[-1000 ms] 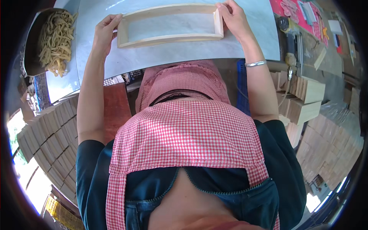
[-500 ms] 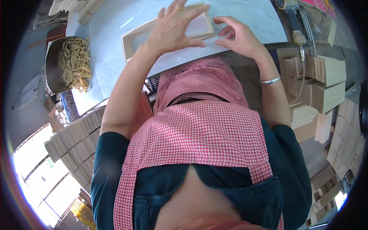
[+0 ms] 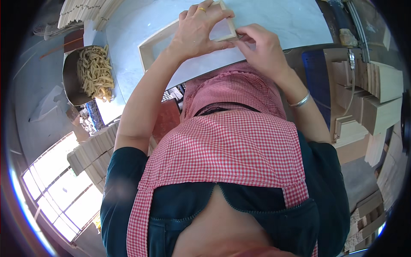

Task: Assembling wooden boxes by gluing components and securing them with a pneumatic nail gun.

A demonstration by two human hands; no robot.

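A shallow rectangular frame of pale wood (image 3: 159, 36) lies aslant on the light blue-grey tabletop. Across its right end stretches my left hand (image 3: 195, 32), a ring on one finger. Its thumb lies along the near side and its fingers reach over the far side, clasping the frame. My right hand (image 3: 264, 50), with a silver bangle at the wrist, is closed in a pinch against the frame's near right corner. Whatever is between those fingertips, if anything, is too small to make out.
A metal container (image 3: 72, 77) full of pale, curled rubber-like strips stands at the table's left edge. Thin wooden slats (image 3: 81, 13) are stacked at the far left. More wooden boards (image 3: 383, 100) and a hose (image 3: 352, 60) are at my right. A checked apron (image 3: 222, 150) covers my front.
My left hand has come down from above the frame and taken hold of its right end. The right hand has moved left to the corner, its fingers closing. The view has shifted slightly.
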